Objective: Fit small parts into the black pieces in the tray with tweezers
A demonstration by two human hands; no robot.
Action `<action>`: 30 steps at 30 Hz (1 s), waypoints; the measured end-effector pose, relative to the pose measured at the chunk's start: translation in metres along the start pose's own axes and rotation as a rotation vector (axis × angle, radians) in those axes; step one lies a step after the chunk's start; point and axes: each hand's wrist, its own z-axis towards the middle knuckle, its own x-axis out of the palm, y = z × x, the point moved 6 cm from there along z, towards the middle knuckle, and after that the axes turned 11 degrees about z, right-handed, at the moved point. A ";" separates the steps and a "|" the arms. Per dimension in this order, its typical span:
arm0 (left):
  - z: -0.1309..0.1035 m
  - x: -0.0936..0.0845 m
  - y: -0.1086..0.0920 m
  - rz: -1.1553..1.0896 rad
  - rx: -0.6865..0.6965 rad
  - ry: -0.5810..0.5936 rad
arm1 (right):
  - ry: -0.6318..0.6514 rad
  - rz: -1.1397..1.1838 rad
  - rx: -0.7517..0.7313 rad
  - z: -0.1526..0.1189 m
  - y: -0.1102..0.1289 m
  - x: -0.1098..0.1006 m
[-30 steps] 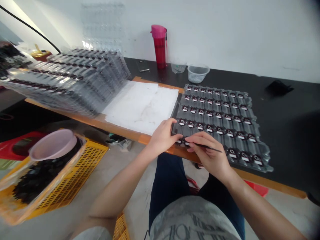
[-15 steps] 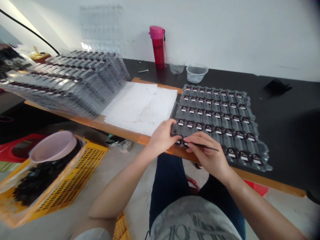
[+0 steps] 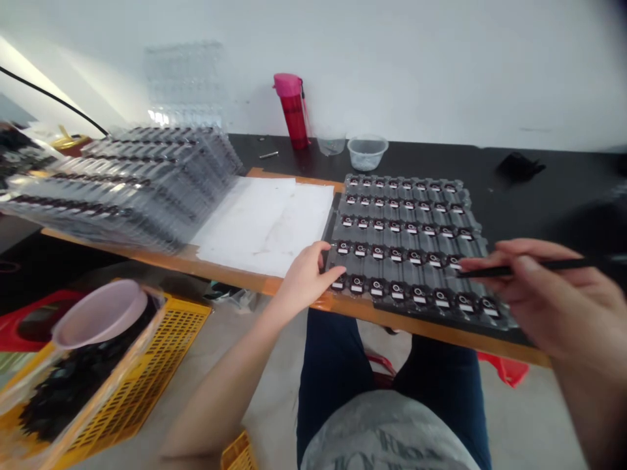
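Note:
My left hand rests at the near left corner of a clear plastic tray, thumb and forefinger apart and touching its edge. Small dark parts with white labels and ring marks sit in rows across the tray, such as this labelled part in the nearest row. Over the tray's right side, my right hand is closed around a thin black pen-like tool, its tip pointing left above the parts. Motion blurs the right hand, and it hides the tray's near right corner.
Stacked filled trays stand at left beside white paper sheets. Behind are a pink bottle, a clear tub and a black item. A yellow crate with a pale basin is below left.
My right hand has moved right, away from the near left row, with the black tool. My left thumb has drawn back slightly. The near row now shows labelled parts all along it.

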 end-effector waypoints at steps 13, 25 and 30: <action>0.058 -0.009 0.002 0.283 -0.019 0.209 | -0.261 -0.436 0.522 0.015 -0.026 -0.140; 0.052 0.006 0.011 0.208 -0.160 0.142 | -0.144 -0.555 0.525 0.010 -0.037 -0.103; 0.048 0.004 0.012 0.000 -0.282 0.193 | -0.112 -0.547 0.540 0.004 -0.033 -0.086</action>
